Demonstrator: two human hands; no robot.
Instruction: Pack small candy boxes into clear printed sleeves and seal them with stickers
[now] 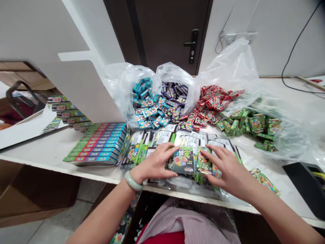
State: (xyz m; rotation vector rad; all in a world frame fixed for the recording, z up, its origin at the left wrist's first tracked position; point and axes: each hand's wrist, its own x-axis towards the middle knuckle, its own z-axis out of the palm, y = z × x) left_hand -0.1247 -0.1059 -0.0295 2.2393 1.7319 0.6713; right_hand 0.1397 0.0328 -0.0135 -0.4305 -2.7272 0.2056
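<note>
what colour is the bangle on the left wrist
Pale green; the bangle shows in the head view.

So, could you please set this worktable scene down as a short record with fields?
left hand: touching a black printed packet
right hand: touching a small green packet
left wrist: pale green bangle
loose piles, left to right: blue packets, purple packets, red packets, green-wrapped packets
left of hands: row of multicoloured packs
background: dark door

Looks like crinkled, clear plastic for the bags (228,64), glossy printed film for the packets (204,161), a smooth finish for the desk (269,84), matt cardboard for the box (48,196), striped cloth for the garment (203,223).
</note>
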